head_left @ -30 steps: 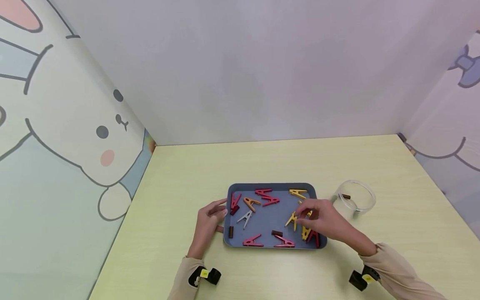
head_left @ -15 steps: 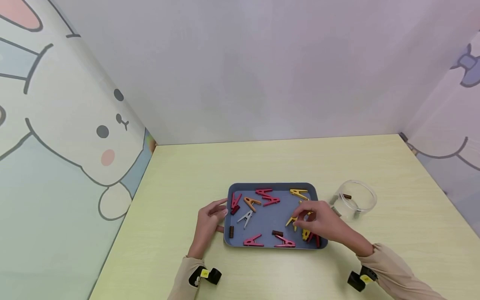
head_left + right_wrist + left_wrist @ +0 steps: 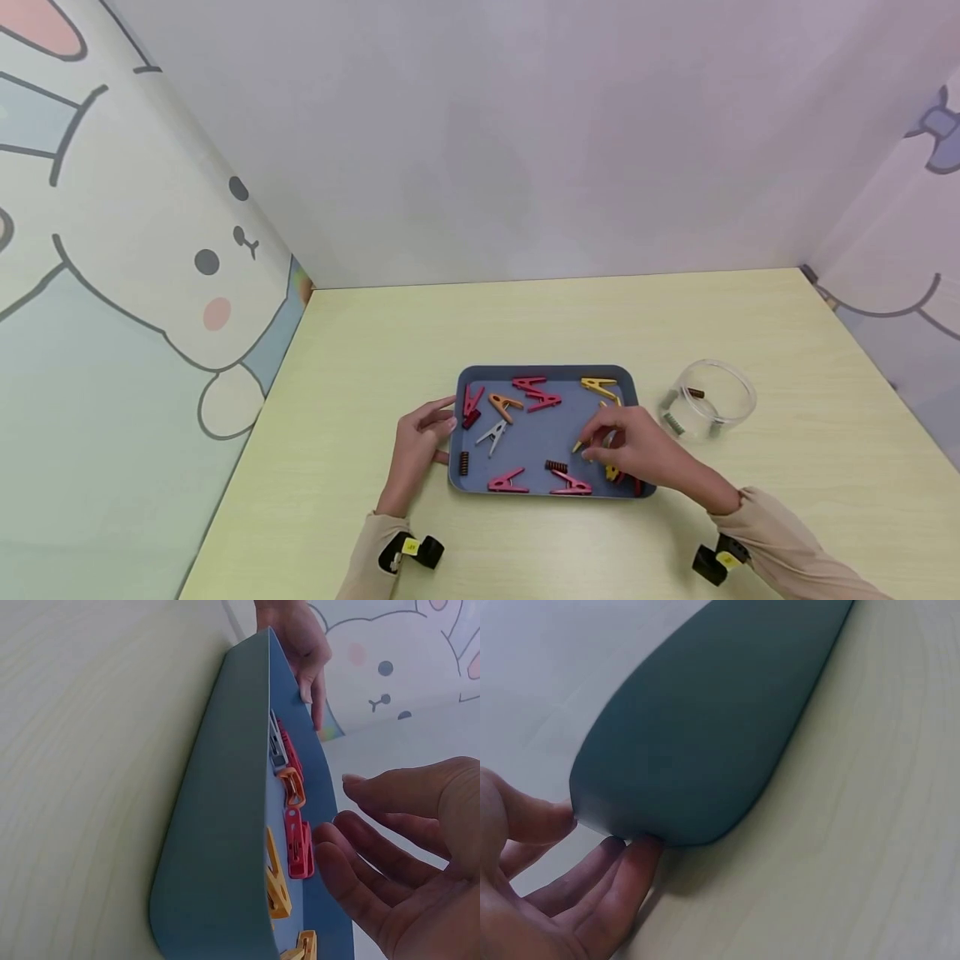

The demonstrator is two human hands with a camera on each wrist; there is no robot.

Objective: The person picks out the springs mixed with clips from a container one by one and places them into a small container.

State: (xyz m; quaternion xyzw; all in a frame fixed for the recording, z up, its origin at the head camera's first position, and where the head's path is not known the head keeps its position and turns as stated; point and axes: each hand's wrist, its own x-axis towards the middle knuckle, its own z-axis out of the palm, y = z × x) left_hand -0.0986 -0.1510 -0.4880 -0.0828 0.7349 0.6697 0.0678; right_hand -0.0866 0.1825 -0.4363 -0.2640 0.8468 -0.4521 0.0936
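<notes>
A shallow blue-grey tray [image 3: 540, 497] holds several plastic clothespins, among them a grey one [image 3: 492, 436], an orange one [image 3: 505, 406], and red and yellow ones. My left hand [image 3: 420, 433] touches the tray's left end, fingertips at the rim and outer wall in the left wrist view. Over the tray's right half, my right hand [image 3: 633, 442] hovers with bent fingers, thumb and fingertips apart and nothing visible between them. Beneath it a yellow clothespin [image 3: 276, 889] lies in the tray, mostly hidden in the head view.
Two dark coil springs, one at the left [image 3: 463, 463] and one near the front [image 3: 556, 466], lie in the tray. Right of the tray stands a clear round container [image 3: 723, 417] with several springs. Walls with cartoon figures enclose the pale wooden table [image 3: 375, 350].
My right hand has shifted slightly left and now covers more of the yellow clothespin. My left hand stays at the tray's left end.
</notes>
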